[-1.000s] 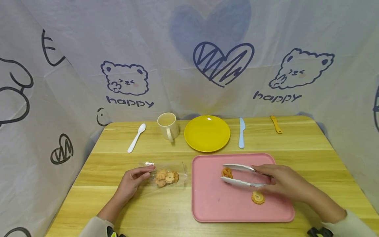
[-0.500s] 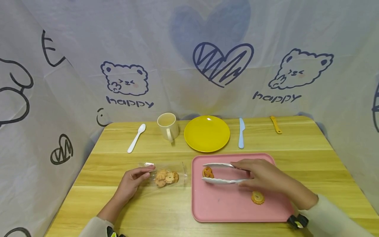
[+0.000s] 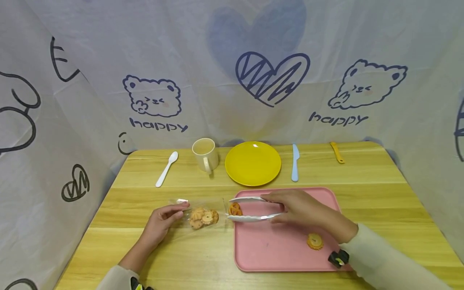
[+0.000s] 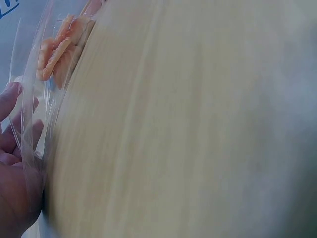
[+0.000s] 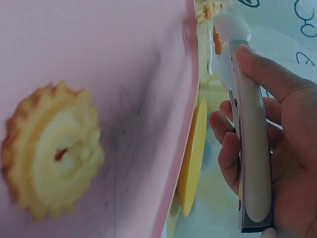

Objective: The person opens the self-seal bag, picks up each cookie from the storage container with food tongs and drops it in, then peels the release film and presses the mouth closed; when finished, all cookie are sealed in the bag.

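My left hand [image 3: 164,221] holds the left end of a clear plastic bag [image 3: 222,205] with several cookies [image 3: 208,217] inside. In the left wrist view, the fingers [image 4: 22,134] show through the plastic. My right hand [image 3: 299,207] grips a pair of tongs [image 3: 250,218] with white tips. Between those tips is a pretzel-shaped cookie [image 3: 235,209], at the tray's left rim and beside the bag's right end. A round, scalloped cookie [image 3: 315,241] lies on the pink tray [image 3: 275,253], below the right forearm; it looks large in the right wrist view.
Along the table's back stand a cream mug [image 3: 205,155] and a yellow plate [image 3: 253,163]. A white spoon [image 3: 166,169] lies left of the mug. Right of the plate are a light blue knife [image 3: 295,163] and a yellow utensil handle [image 3: 337,152]. A printed curtain [image 3: 217,117] hangs behind.
My right hand has carried the tongs and the pretzel-shaped cookie leftward across the tray to the bag's right end. The left hand and bag have stayed in place.
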`<state>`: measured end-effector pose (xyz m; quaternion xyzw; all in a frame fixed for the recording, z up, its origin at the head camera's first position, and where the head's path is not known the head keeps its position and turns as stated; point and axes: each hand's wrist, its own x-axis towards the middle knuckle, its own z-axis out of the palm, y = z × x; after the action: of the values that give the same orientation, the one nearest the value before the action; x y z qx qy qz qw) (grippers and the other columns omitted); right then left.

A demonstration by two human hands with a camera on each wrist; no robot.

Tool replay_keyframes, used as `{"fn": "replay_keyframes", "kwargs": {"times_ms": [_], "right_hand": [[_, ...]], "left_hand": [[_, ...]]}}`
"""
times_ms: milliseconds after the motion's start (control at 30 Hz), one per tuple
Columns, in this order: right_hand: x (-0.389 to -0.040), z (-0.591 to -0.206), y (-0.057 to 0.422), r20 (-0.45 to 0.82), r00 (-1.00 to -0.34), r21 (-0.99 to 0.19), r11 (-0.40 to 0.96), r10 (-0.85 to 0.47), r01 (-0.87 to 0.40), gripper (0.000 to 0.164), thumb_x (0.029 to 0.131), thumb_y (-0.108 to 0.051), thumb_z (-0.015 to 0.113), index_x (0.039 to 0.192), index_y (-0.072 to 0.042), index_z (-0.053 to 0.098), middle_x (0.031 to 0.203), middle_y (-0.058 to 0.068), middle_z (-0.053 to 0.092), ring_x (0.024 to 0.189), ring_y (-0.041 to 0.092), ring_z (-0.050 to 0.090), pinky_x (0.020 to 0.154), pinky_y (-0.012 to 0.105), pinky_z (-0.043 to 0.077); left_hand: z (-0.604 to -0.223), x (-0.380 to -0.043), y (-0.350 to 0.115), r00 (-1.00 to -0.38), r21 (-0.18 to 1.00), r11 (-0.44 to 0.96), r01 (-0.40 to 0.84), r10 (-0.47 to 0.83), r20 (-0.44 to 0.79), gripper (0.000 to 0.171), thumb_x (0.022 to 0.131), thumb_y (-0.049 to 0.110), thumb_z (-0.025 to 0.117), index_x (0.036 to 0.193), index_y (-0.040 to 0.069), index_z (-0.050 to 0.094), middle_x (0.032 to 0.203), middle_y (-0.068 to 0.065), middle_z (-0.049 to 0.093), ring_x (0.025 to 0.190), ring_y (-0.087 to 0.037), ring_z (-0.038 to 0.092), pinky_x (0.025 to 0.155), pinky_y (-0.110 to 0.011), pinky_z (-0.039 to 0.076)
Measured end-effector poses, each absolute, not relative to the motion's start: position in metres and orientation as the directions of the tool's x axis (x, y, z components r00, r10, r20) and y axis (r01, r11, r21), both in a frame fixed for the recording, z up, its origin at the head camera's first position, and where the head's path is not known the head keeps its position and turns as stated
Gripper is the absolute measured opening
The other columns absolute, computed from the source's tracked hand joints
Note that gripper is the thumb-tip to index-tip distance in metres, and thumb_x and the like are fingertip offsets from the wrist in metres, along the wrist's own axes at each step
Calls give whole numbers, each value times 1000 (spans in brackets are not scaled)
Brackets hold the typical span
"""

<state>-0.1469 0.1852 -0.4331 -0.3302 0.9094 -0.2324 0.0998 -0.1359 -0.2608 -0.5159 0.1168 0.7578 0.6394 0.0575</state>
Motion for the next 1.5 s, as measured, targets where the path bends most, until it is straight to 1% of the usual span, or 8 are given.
{"fn": "replay_keyframes", "kwargs": {"times_ms": [100, 233, 333, 533, 700, 800, 900, 1500], "right_hand": [[-151, -436, 176, -19, -750, -478, 665, -661, -574, 68, 88, -40, 84, 147, -19, 60, 139, -1, 65, 106, 15, 60, 91, 35, 53], [-155, -440, 163, -10, -743, -477, 657, -669, -584, 67, 87, -39, 85, 147, -20, 60, 141, -3, 65, 116, 13, 62, 98, 38, 55], [-158, -443, 153, 10, -733, -470, 644, -680, -604, 67, 85, -38, 86, 145, -19, 62, 138, -3, 67, 109, 15, 64, 90, 37, 55], [-164, -444, 137, 54, -701, -432, 616, -712, -659, 68, 86, -39, 85, 145, -17, 62, 141, -1, 66, 111, 15, 65, 93, 38, 55], [-169, -447, 127, 65, -685, -454, 590, -726, -668, 68, 87, -40, 84, 145, -14, 61, 140, -2, 66, 99, 13, 60, 92, 36, 53], [-170, -450, 122, 69, -680, -471, 578, -730, -667, 68, 88, -41, 83, 145, -13, 61, 142, 1, 65, 113, 15, 63, 102, 39, 53], [-171, -452, 119, 59, -682, -496, 571, -729, -654, 67, 89, -41, 82, 146, -13, 60, 144, 2, 63, 129, 19, 59, 110, 42, 49], [-172, -461, 123, 26, -687, -589, 544, -726, -597, 68, 89, -33, 83, 147, -9, 59, 146, 4, 62, 137, 23, 55, 115, 45, 45]], "left_hand": [[-516, -135, -261, -968, 982, 162, 97, 247, 55, 28, 101, 3, 65, 124, -11, 68, 137, -22, 64, 127, -2, 59, 106, -17, 49], [-515, -135, -261, -968, 982, 165, 93, 246, 50, 28, 101, 3, 65, 125, -11, 68, 137, -22, 64, 127, -1, 59, 106, -17, 49], [-515, -135, -261, -968, 982, 163, 94, 247, 52, 28, 101, 3, 65, 125, -12, 68, 137, -21, 64, 127, -1, 59, 106, -17, 49], [-515, -135, -261, -967, 982, 163, 95, 248, 53, 28, 101, 4, 65, 124, -12, 68, 136, -17, 66, 127, 0, 59, 105, -17, 49], [-514, -136, -260, -967, 982, 160, 99, 248, 56, 28, 101, 3, 65, 124, -12, 68, 136, -17, 66, 127, 0, 59, 106, -17, 48], [-514, -136, -261, -965, 982, 159, 102, 254, 59, 28, 101, 3, 65, 124, -12, 67, 136, -16, 67, 128, 0, 58, 106, -17, 48], [-514, -135, -261, -964, 981, 161, 106, 260, 61, 29, 101, 5, 65, 125, -12, 67, 136, -15, 67, 129, 1, 57, 106, -17, 49], [-514, -135, -261, -966, 981, 166, 98, 254, 54, 30, 101, 8, 65, 125, -11, 68, 138, -22, 63, 129, 0, 57, 104, -18, 51]]}}
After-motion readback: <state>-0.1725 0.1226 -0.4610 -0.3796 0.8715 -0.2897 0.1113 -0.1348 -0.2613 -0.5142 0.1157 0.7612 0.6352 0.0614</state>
